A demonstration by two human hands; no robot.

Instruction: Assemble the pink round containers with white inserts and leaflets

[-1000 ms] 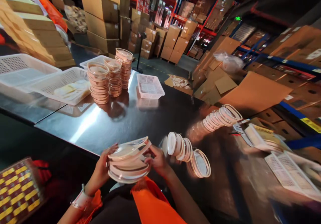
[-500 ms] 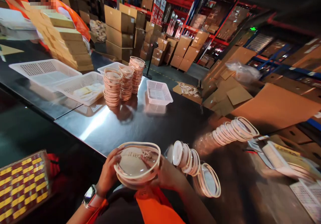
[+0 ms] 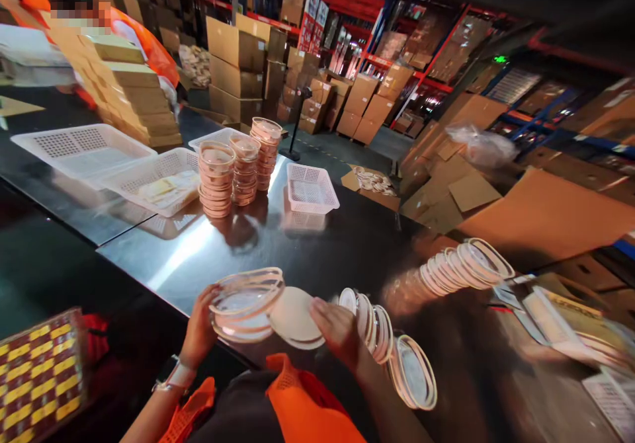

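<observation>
A few clear tubs, nested together with pale rims, glossy walls catching the light, are held above the near edge of a dark tabletop, on the near side of a small basket. Their mouth faces up, tipped slightly; the rims' long axis, as seen, runs left to right, rising a little toward the right. Just beside them, also nearer than the small basket, is a flat, round, cream disc, its plain face upward, its broad axis sloping down to the right. Whether disc and tubs touch cannot be told.

The left hand curls around the tubs' left side; the right hand, slightly blurred, pinches the disc at its right edge, fingers on top, thumb out of sight.

Left of the small basket stand three upright stacks of similar tubs, and farther left a tray with pale packets inside. Right of the small basket and nearer, more tubs lie on their sides in leaning rows. Beyond it to the right sits an open carton of pale pieces.
</observation>
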